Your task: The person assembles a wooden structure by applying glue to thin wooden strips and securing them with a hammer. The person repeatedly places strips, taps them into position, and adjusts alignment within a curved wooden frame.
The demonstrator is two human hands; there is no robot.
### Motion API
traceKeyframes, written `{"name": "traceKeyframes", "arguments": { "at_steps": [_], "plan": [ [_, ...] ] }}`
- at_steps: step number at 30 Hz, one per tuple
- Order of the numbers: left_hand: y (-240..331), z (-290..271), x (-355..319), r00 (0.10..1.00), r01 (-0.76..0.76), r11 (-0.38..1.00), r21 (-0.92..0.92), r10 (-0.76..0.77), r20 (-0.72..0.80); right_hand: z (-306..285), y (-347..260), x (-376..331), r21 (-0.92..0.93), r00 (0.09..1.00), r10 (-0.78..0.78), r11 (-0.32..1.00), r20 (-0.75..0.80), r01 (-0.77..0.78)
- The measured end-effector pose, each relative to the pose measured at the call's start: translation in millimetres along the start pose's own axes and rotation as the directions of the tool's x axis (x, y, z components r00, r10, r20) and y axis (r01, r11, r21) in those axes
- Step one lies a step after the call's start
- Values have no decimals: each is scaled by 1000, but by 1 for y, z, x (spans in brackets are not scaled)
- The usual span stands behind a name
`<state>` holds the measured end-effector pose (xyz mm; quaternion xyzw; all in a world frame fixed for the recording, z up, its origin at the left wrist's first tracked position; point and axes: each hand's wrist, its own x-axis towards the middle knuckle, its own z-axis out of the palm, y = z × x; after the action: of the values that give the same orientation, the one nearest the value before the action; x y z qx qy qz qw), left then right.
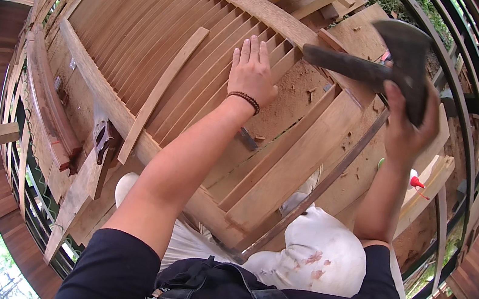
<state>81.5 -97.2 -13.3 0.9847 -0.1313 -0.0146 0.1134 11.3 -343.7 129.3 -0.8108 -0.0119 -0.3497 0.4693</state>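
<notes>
A wooden louvred panel (140, 31) lies in front of me, its many thin slats set in a curved frame. My left hand (253, 75) rests on the slats near the frame's right part, fingers stretched out and palm down. My right hand (412, 122) is closed round the dark head of a hatchet (408, 57), raised at the right. The hatchet's dark handle points left, its end over or near the far frame rail (253, 8); whether they touch I cannot tell. A loose wooden strip (165, 93) lies across the slats to the left of my hand.
A white bottle with a red cap (416, 182) is beside my right forearm. Dark curved wooden pieces (50, 101) lie at the left, near what looks like a handsaw (105, 143). Wood chips and sawdust (300, 91) cover the surface right of the slats. Boards lie at the back.
</notes>
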Motion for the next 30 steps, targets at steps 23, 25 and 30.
{"name": "traceKeyframes", "arguments": {
  "at_steps": [23, 25, 30],
  "plan": [
    [4, -3, 5, 1000, -22, 1000, 14, 21, 13, 5, 0, 0, -81, 997, -70, 994, 31, 73],
    [4, -3, 4, 1000, -19, 1000, 17, 19, 23, -20, -1, -2, -129, 989, -133, 984, -68, 123],
    [1, -2, 6, 999, -7, 1000, 26, 6, 47, -86, -20, -29, -180, 988, -12, 984, -156, -17]
  ]
}}
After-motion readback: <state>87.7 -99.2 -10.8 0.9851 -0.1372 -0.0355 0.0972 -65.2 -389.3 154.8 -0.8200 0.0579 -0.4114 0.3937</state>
